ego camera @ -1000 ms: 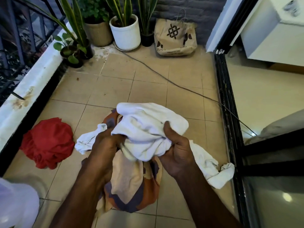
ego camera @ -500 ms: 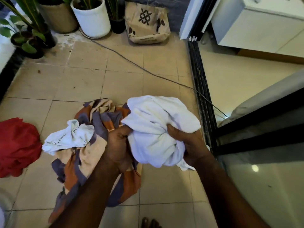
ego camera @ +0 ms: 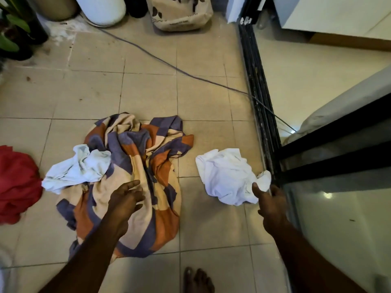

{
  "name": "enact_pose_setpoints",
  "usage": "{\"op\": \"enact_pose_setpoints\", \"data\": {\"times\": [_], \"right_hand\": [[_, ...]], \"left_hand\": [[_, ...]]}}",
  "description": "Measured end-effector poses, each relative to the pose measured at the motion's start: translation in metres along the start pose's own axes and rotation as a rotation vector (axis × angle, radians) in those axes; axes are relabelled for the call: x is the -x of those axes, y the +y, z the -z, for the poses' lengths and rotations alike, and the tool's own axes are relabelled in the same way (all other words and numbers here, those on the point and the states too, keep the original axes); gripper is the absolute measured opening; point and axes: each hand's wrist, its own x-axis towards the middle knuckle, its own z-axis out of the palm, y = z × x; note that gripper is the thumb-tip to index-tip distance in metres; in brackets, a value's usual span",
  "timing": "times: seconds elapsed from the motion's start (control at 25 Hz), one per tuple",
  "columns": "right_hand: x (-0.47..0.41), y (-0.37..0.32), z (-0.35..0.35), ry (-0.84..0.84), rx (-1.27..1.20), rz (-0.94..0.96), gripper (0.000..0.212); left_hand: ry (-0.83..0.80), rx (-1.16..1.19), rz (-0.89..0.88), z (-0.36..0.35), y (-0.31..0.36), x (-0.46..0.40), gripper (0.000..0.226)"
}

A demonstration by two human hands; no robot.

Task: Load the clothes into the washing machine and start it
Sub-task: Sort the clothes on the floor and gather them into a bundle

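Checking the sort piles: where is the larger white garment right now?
In the head view, the larger white garment lies on the tiled floor, right of the patterned sheet, beside the sliding-door track.

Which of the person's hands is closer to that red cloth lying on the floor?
Left. The left hand hovers over the patterned sheet, right of the red cloth; the right hand is farther right, by the white garment.

Left of the left hand (ego camera: 126, 199), the red cloth (ego camera: 18, 183) runs off the frame edge; that hand's forearm hides part of the patterned sheet (ego camera: 135, 166)
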Motion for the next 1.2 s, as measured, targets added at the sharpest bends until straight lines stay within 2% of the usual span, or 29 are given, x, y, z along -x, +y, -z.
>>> {"op": "enact_pose_setpoints", "data": {"times": [0.08, 0.2, 0.28, 0.4, 0.48, 0.52, 0.64, 0.72, 0.84, 0.96, 1.04, 1.12, 1.2], "right_hand": [[0.004, 0.016, -0.016, -0.087, 0.022, 0.014, 0.059], [0.012, 0.031, -0.041, -0.247, -0.006, 0.001, 0.041], [0.024, 0.033, -0.060, -0.308, -0.019, -0.009, 0.039], [0.043, 0.029, -0.089, -0.398, -0.001, 0.013, 0.035], [0.056, 0.026, -0.106, -0.445, 0.035, 0.027, 0.031], [0.062, 0.024, -0.112, -0.476, 0.044, 0.031, 0.031], [0.081, 0.022, -0.135, -0.574, 0.085, 0.052, 0.032], [0.093, 0.020, -0.151, -0.614, 0.109, 0.070, 0.033], [0.113, 0.011, -0.175, -0.680, 0.112, 0.057, 0.032], [0.137, -0.004, -0.201, -0.755, 0.137, 0.089, 0.033], [0.155, -0.015, -0.219, -0.839, 0.160, 0.077, 0.035], [0.174, -0.027, -0.242, -0.966, 0.114, 0.009, 0.038], [0.198, -0.034, -0.264, -1.059, 0.062, -0.049, 0.054]], "left_hand": [[0.063, -0.090, -0.109, 0.015, 0.003, -0.019, 0.036], [0.253, -0.520, -0.254, 0.041, 0.017, -0.053, 0.058], [0.257, -0.694, -0.205, 0.058, 0.025, -0.074, 0.066], [0.231, -0.762, -0.094, 0.082, 0.026, -0.107, 0.076], [0.177, -0.652, -0.030, 0.098, 0.025, -0.123, 0.089], [0.154, -0.536, 0.003, 0.103, 0.023, -0.129, 0.087], [0.100, -0.125, 0.018, 0.109, 0.019, -0.134, 0.057], [0.045, 0.056, -0.023, 0.114, 0.015, -0.138, 0.047], [-0.007, 0.483, -0.087, 0.126, 0.017, -0.129, 0.028], [0.083, 0.550, -0.188, 0.141, 0.038, -0.109, 0.034], [0.057, 0.638, -0.237, 0.159, 0.055, -0.077, 0.033], [-0.042, 0.728, -0.290, 0.182, 0.072, -0.040, 0.032], [-0.224, 0.753, -0.454, 0.188, 0.101, 0.004, 0.054]]}}
